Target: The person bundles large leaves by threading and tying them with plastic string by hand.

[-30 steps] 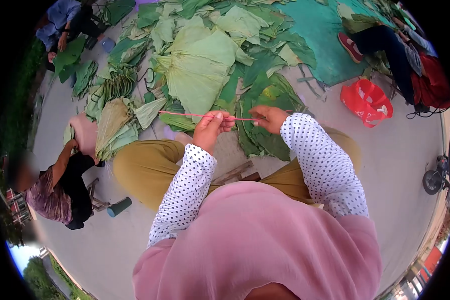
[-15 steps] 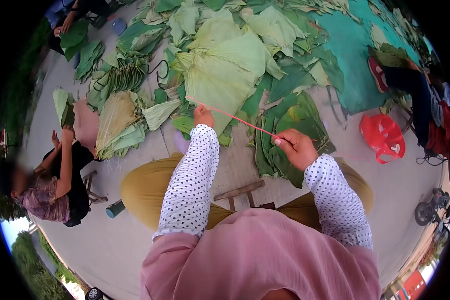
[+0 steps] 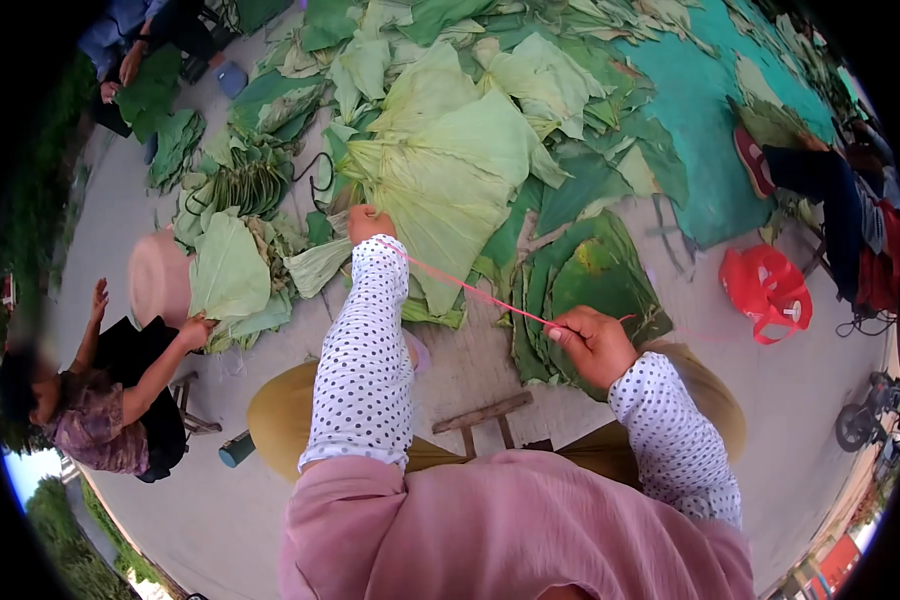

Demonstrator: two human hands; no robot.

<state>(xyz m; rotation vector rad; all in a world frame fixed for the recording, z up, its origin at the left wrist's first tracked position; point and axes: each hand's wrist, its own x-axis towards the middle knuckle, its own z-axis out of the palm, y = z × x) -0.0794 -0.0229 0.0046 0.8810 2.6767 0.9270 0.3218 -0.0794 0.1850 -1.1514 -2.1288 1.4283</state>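
A thin pink string (image 3: 470, 287) stretches taut between my hands. My left hand (image 3: 370, 224) is closed, with the string running up to its wrist side; its fingers are at the gathered lower left end of a large fan of pale green leaves (image 3: 460, 150), and the fingertips are partly hidden. My right hand (image 3: 595, 345) pinches the string between thumb and finger, and a short tail of it shows beyond the fist. Below the right hand lies a stack of darker green leaves (image 3: 605, 280).
A wooden stool (image 3: 482, 398) stands between my knees. At left, a seated person (image 3: 100, 405) handles a pale leaf (image 3: 232, 268) near a pink basin (image 3: 160, 278). A red bag (image 3: 767, 293) lies at right. More leaves cover the green sheet (image 3: 700, 190).
My left hand has moved left and slightly up to the fan's gathered end. My right hand has dropped a little, still pinching the string. The person at left has lowered a leaf onto the pile.
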